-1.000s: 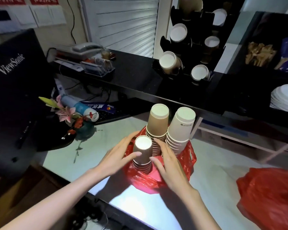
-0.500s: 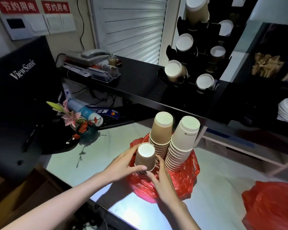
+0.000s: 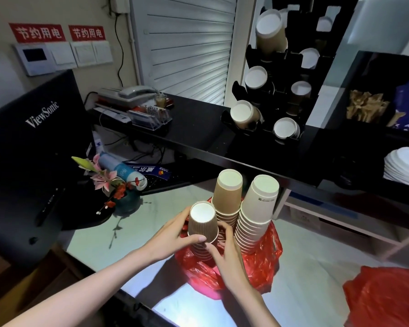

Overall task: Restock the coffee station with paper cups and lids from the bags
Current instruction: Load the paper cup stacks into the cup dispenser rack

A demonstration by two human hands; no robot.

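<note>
A red plastic bag (image 3: 260,267) sits on the pale counter with three upside-down cup stacks in it. My left hand (image 3: 172,237) grips the top ribbed brown cup (image 3: 202,223) of the short front stack, thumb under its rim. My right hand (image 3: 224,253) holds the ribbed stack below (image 3: 202,252) on its right side. Behind stand a smooth tan cup stack (image 3: 227,197) and a white cup stack (image 3: 257,213). The black cup dispenser rack (image 3: 269,128) at the back holds several cup stacks lying with bottoms outward.
A second red bag (image 3: 385,296) lies at the right edge. White lids (image 3: 404,166) are stacked on the right shelf. A black monitor (image 3: 28,147), a flower vase (image 3: 121,192) and a bottle (image 3: 121,171) stand at the left. A raised black ledge (image 3: 198,147) crosses behind the counter.
The top ribbed cup has lifted off its stack in my left hand, while my right hand closed on the stack below. The camera has tilted up.
</note>
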